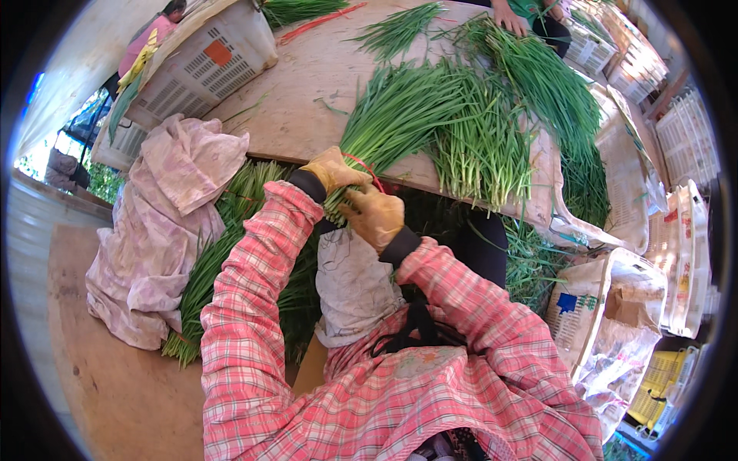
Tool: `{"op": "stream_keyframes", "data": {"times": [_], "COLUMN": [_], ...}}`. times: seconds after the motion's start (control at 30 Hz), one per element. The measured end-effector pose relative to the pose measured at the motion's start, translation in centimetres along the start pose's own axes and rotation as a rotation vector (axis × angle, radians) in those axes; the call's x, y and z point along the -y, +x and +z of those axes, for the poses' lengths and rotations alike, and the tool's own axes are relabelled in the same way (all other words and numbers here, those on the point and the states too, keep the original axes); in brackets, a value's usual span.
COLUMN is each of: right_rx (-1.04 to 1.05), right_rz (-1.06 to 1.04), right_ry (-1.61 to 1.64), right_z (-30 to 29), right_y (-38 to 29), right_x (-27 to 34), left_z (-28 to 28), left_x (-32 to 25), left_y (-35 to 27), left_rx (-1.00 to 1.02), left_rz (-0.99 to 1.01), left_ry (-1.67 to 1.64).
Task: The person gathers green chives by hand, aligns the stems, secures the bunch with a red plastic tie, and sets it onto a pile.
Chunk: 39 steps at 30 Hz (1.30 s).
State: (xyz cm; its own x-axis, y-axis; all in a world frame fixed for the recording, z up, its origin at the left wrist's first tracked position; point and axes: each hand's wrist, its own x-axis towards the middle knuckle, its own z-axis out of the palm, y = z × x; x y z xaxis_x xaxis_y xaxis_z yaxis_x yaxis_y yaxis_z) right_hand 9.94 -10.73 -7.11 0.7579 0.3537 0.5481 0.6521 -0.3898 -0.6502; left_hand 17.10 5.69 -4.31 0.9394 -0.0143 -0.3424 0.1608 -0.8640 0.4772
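My left hand (pixel 335 171), in a tan glove, is closed around a bundle of long green leafy stalks, likely garlic chives (pixel 398 115), near its cut stem ends. The leaves lie away from me over the edge of the wooden table. A red tie (pixel 364 164) loops at the stalks just beyond my hands. My right hand (pixel 377 216), gloved too, is at the stem ends with its fingers bent; whether it grips any stems is unclear. Loose green stalks (pixel 481 155) lie on the table to the right of the bundle.
The wooden table (pixel 305 109) spans the front. A person's hand (pixel 509 17) touches more stalks at the far side. White plastic crates (pixel 222 63) stand left and right. At left, a pale cloth (pixel 155 230) partly covers green bundles (pixel 213 276). Red ties (pixel 320 23) lie farther back.
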Motion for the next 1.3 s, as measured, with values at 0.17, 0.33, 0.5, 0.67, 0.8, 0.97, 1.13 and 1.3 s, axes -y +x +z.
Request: {"op": "stream_keyframes", "data": {"times": [0.17,0.33,0.5,0.67,0.8,0.97,1.13,1.3], "right_rx": [-0.012,0.233,0.291,0.020,-0.028,0.486,0.310,0.110], "right_rz": [-0.057,-0.161,-0.141,0.110,-0.001,-0.305,-0.045,0.402], "right_ry": [-0.137,-0.503,0.072,-0.227,-0.266,0.308,0.203,0.148], "right_z": [3.3,4.4,1.5,1.6,3.5,3.1,-3.1,-5.2], "right_y": [0.2,-1.0,-4.9,-0.4,0.0,-4.1,-5.5,-1.2], "right_x": [-1.1,-0.6,2.4,0.6,-0.5,-1.6,-0.1,-1.0], "left_z": [-0.1,-0.2,0.1,0.3,0.4,-1.0,-0.3,-1.6], "left_x": [0.1,-0.6,-2.1,-2.3,-0.8,-3.5,0.8,-0.3], "left_y": [-0.8,-1.3,-2.6,-1.8,-1.2,-2.7,-0.4,-2.4], "left_rx": [0.006,-0.012,0.056,0.058,0.085,0.008,0.041,0.104], "left_rz": [0.370,0.405,0.070,0.055,0.354,0.113,0.019,-0.045], "left_ry": [0.026,-0.017,-0.430,-0.409,-0.276,-0.160,-0.253,-0.427]}}
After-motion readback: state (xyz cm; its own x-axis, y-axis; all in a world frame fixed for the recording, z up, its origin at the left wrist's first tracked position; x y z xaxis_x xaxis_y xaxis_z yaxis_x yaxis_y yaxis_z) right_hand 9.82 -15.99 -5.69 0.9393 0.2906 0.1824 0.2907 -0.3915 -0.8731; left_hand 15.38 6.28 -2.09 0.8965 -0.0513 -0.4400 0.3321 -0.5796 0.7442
